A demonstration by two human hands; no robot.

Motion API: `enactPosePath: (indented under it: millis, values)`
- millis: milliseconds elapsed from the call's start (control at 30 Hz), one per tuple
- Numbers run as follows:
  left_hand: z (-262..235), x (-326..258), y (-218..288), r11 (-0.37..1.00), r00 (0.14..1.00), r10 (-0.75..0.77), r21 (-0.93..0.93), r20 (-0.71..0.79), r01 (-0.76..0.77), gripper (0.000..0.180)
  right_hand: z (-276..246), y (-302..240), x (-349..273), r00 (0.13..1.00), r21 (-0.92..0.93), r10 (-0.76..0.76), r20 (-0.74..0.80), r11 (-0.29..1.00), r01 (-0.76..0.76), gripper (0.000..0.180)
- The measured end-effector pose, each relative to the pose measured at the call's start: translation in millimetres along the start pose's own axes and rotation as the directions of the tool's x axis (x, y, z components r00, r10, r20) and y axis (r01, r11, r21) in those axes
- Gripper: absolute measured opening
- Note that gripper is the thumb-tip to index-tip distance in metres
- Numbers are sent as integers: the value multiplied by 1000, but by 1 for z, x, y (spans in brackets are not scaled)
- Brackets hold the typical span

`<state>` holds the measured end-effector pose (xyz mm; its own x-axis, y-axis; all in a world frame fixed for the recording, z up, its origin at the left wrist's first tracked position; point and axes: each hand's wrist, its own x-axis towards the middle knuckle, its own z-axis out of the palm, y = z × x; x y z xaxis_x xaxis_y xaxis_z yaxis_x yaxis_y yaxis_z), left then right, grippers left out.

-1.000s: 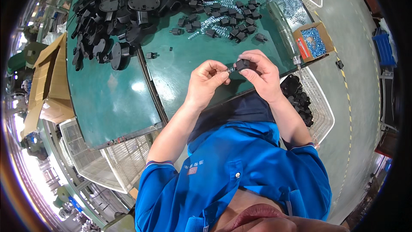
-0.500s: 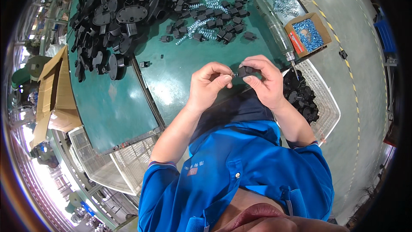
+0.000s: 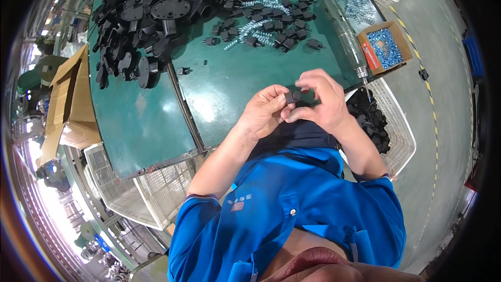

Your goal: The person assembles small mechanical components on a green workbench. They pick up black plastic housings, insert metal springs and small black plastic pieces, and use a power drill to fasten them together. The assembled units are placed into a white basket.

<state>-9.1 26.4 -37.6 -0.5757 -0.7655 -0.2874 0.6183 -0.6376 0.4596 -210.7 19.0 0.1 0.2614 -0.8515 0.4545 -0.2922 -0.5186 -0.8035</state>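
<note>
A small black plastic block (image 3: 293, 97) is pinched between the thumb and fingers of my left hand (image 3: 262, 113), above the near edge of the green table. Close on its right, my right hand (image 3: 327, 105) has its fingers spread from its thumb around the block, with nothing visibly gripped. The right thumb comes near the left fingertips; whether they touch I cannot tell. Farther up the table lie several loose black blocks (image 3: 286, 36) like it, mixed with shiny coil springs (image 3: 261, 26).
Black oval-based parts (image 3: 170, 8) are heaped at far left. An electric screwdriver (image 3: 344, 34) lies at the right beside a cardboard box (image 3: 404, 47) of blue-silver screws. Below it, a white basket (image 3: 404, 130) holds black parts. An open carton (image 3: 78, 94) stands left of the green table (image 3: 141, 141).
The block has passed from my right hand's fingers into my left hand's pinch. My right fingers have opened away from it. The whole view has shifted slightly.
</note>
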Motion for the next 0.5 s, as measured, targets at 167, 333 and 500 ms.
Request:
enactPosePath:
  millis: [167,333,500]
  values:
    - [-6,-18,9,997,998,61,-50,-16,-62,21,2,-2,22,974,191,46,224,977,-90,53]
    - [-15,-36,18,982,979,181,-44,-99,-186,30,43,-20,34,980,200,19,198,978,-59,26]
    - [-27,-42,44,970,958,228,126,-175,-208,31,79,-10,38,991,140,-105,82,986,93,26]
